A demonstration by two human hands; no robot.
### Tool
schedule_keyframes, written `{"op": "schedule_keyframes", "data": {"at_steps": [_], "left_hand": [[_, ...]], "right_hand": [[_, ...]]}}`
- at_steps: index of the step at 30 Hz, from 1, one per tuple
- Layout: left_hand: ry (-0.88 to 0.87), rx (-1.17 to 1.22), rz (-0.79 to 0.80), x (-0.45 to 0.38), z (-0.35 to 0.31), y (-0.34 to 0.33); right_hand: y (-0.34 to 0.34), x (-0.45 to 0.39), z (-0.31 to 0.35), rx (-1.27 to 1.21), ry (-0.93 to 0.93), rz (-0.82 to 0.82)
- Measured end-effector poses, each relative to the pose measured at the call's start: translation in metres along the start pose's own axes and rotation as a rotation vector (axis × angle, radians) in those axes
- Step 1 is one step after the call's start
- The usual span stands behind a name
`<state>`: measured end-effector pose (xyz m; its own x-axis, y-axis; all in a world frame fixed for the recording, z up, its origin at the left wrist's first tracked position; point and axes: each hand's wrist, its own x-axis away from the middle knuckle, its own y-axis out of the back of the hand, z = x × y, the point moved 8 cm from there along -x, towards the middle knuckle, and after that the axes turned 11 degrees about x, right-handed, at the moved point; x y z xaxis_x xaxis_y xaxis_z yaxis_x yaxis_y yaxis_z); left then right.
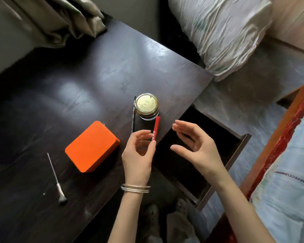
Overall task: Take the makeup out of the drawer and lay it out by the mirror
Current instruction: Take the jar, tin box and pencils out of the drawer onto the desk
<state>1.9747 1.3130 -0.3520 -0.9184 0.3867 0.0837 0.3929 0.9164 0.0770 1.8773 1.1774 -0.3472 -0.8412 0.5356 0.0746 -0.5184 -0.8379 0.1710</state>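
My left hand (138, 155) pinches the lower end of a slim red makeup tube (156, 128) with white lettering, held upright over the dark table's front edge. My right hand (194, 146) hovers beside it with relaxed fingers, holding nothing, above the open drawer (242, 142), whose inside looks dark. On the dark wooden table (95, 76) stand a gold-lidded jar (146, 105) and, just left of it, a thin dark pencil (133, 114). An orange box (91, 146) lies further left. A thin metal brush (57, 181) lies near the left front. No mirror is in view.
A curtain (56, 18) hangs at the back left. A white pillow (223, 32) and a bed with a patterned cover (288, 172) lie to the right of the table. My feet in shoes (153, 213) show below the table edge.
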Motion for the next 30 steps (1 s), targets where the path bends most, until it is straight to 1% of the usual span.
{"op": "schedule_keyframes", "data": {"at_steps": [4, 9, 17, 21, 25, 30], "left_hand": [[-0.006, -0.023, -0.167, -0.01, -0.005, 0.071], [-0.034, -0.098, -0.393, -0.021, 0.0, 0.152], [0.079, -0.154, -0.618, -0.016, 0.037, 0.233], [0.167, -0.214, -0.668, -0.014, 0.056, 0.258], [0.249, -0.288, -0.659, -0.017, 0.069, 0.266], [0.251, -0.377, -0.633, -0.023, 0.07, 0.262]], "right_hand": [[-0.051, -0.008, 0.023, -0.01, 0.038, 0.099], [-0.102, -0.012, 0.033, -0.001, 0.053, 0.205], [-0.161, -0.019, 0.04, 0.015, 0.054, 0.329], [-0.189, -0.021, 0.036, 0.018, 0.051, 0.372], [-0.208, -0.021, 0.03, 0.015, 0.047, 0.392], [-0.214, -0.022, 0.022, 0.033, 0.034, 0.395]]}}
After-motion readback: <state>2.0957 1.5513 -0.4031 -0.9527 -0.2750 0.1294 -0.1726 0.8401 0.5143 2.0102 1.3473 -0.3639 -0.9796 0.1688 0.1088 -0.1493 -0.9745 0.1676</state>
